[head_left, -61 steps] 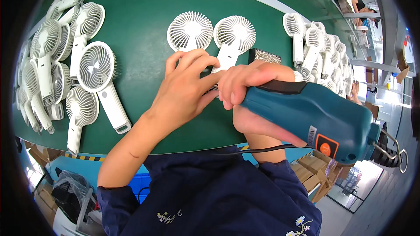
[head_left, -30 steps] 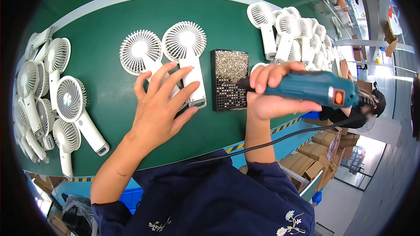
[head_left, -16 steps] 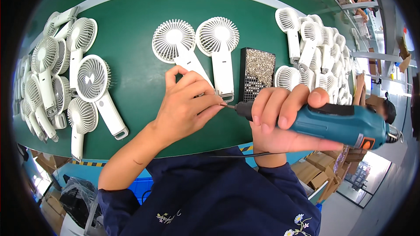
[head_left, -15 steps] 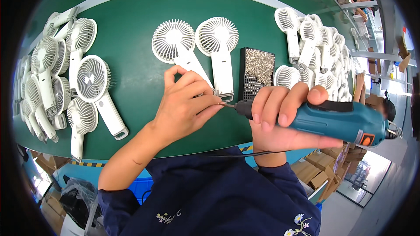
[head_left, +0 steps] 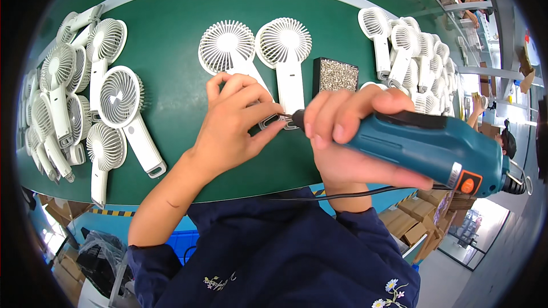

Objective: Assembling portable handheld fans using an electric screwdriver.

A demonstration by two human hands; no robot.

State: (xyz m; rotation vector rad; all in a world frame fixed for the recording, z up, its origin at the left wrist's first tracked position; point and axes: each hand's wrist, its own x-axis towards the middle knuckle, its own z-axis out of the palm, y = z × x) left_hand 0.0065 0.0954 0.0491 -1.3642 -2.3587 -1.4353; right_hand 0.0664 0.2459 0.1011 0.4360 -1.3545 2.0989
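A green flat tabletop bears heaped white plastic handheld fans at left and right. A teal-and-black electric screwdriver points left, wrapped by the right hand. The left hand bends over the left of two central white round-headed fans. Farther right sits a black screw tray. Left thumb and forefinger meet the screwdriver's thin bit; I cannot tell whether they pinch it.
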